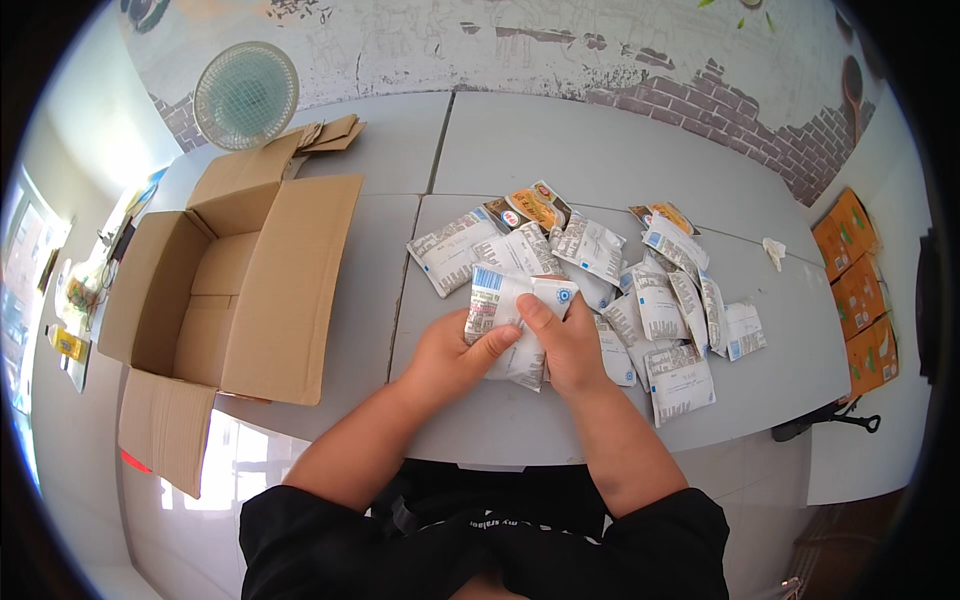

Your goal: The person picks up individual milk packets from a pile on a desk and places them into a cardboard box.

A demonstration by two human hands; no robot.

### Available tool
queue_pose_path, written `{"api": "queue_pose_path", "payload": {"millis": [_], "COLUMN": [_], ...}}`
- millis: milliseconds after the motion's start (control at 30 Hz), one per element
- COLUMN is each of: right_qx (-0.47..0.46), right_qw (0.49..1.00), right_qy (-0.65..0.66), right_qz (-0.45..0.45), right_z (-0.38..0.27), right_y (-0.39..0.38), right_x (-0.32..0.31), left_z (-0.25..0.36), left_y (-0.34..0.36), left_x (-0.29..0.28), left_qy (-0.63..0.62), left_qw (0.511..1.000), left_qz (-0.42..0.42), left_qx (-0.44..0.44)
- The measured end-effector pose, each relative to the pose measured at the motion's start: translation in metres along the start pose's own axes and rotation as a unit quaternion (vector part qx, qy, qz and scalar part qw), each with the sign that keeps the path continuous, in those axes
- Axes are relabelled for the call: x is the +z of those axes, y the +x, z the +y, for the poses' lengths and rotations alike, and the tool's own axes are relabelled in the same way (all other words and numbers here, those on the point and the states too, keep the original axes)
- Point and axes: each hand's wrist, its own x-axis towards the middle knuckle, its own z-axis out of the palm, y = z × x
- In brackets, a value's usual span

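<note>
Above the table's near part, a white printed packet (498, 297) is gripped between both my hands. My left hand (452, 348) is closed round its left side, thumb across the front. From the right, my right hand (572, 348) holds the same packet, its thumb pressing near the upper right corner. The fingers behind the packet are hidden, so I cannot tell whether more than one is held. Just beyond my hands lie several similar white packets (447, 250). Among them is a packet with its brown and orange side up (535, 207).
An open cardboard box (288, 300) stands at the left, flaps spread. Flattened cardboard pieces (335, 133) and a round fan (246, 95) are behind it. A heap of packets (680, 380) covers the table's right part, near a crumpled tissue (774, 252). Orange cartons (862, 290) are stacked at far right.
</note>
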Motion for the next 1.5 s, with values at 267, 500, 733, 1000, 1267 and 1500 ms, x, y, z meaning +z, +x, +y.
{"api": "queue_pose_path", "payload": {"millis": [267,500,733,1000,1267,1500], "right_qx": [-0.030,0.076,-0.024,0.059,-0.052,-0.097], "right_qw": [0.998,0.996,0.999,0.997,0.992,0.976], "right_qy": [-0.056,0.035,-0.043,0.012,-0.083,-0.186], "right_qz": [0.013,0.037,0.016,0.054,0.086,0.065], "right_z": [-0.012,-0.003,-0.006,-0.007,0.007,0.013], "right_y": [-0.005,0.000,-0.004,0.000,0.004,0.000], "right_x": [0.007,-0.007,0.012,-0.001,-0.005,0.012], "left_z": [0.004,-0.001,-0.004,0.001,0.001,0.006], "left_y": [-0.010,-0.008,-0.004,-0.007,0.005,0.007], "left_x": [0.011,0.013,0.011,0.010,0.007,0.004], "left_qy": [0.212,0.311,0.227,0.237,-0.060,-0.146], "left_qw": [0.957,0.894,0.932,0.943,0.997,0.982], "left_qz": [0.062,0.078,0.093,0.040,0.011,0.116], "left_qx": [0.190,0.313,0.269,0.229,0.043,0.014]}}
